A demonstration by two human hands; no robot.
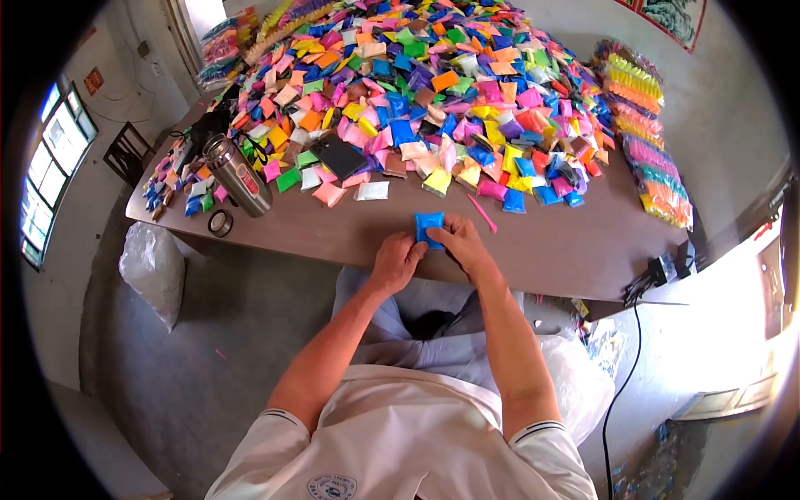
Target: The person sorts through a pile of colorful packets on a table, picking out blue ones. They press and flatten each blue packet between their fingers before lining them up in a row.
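A small blue packet (427, 223) is held between my two hands, just above the near edge of the table. My left hand (397, 262) pinches its lower left corner, fingers curled in. On the right side, my right hand (463, 243) grips the packet with thumb and fingers closed. A thin pink plastic stick (482, 214) lies on the table just beyond my right hand. Past the packet, a white packet (372, 191) rests at the front of a large heap of colourful packets (450, 81).
A steel thermos (239, 177) stands at the left with its lid (220, 222) beside it. A dark flat box (337, 156) lies on the heap. Bundled packets (657, 179) line the right edge, near a black power adapter (664, 269) with cables. A plastic bag (152, 271) hangs at the left.
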